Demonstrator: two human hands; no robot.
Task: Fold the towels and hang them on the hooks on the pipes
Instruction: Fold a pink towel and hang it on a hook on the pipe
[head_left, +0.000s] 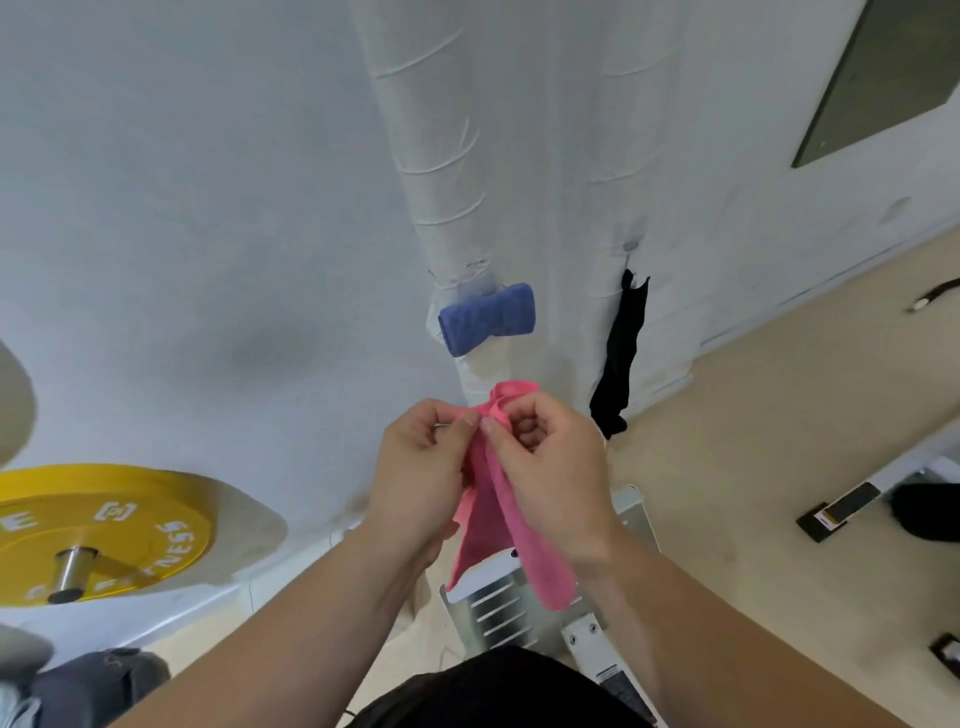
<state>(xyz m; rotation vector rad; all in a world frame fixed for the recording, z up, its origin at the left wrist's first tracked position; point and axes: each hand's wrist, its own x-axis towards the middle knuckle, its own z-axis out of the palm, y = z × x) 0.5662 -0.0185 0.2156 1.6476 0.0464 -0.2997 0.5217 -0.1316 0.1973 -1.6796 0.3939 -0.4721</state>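
Folding step on the pink towel (511, 525): left hand (421, 478) and right hand (545, 467) both have fingers pinched on its top edge, cloth hanging between the forearms in front of the 2 wrapped pipes (441, 156). Blue towel (488, 317) and black towel (621, 353) already hang there; next likely needs squaring the fold, then finding a free hook, none clearly visible.

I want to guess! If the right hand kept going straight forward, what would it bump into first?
Probably the white wrapped pipe just beyond the right hand and its pink towel, below the blue towel. Depth is hard to judge.
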